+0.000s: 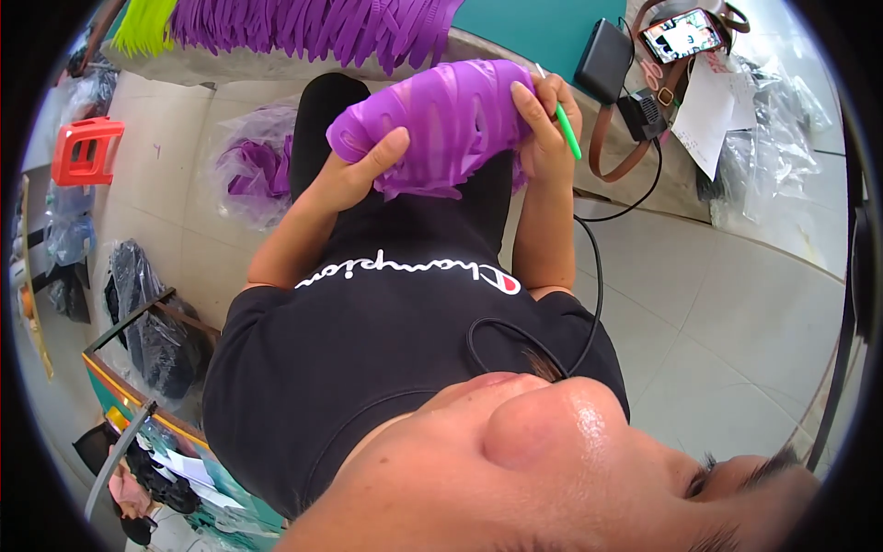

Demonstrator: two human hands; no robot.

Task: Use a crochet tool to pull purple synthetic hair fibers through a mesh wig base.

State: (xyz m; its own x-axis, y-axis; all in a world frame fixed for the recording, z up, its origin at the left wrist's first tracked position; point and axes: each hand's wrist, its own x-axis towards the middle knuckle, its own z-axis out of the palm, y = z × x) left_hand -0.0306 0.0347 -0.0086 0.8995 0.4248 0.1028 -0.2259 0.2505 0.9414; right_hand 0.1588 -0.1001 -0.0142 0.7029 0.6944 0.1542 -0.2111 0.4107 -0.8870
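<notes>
Both of my hands hold up a wide, floppy purple rubber-like piece [432,124] with several slits and strips across it, above my lap. My left hand [359,175] is closed on its left end, thumb on top. At the right end, my right hand [549,129] pinches the edge. The same hand also holds a slim green-handled tool [567,132] with a thin pale tip sticking out above the fingers. Just beyond, many purple straps [313,28] hang in a row over the table edge, with lime-green straps [143,26] at their left.
A teal-topped table [515,23] stands ahead. At its right are a black box [603,61], a phone [682,35], a brown strap [602,147] and papers [704,120]. A cable [598,267] crosses near my right arm. A bag of purple pieces [253,170] and a red stool [87,150] are on the left.
</notes>
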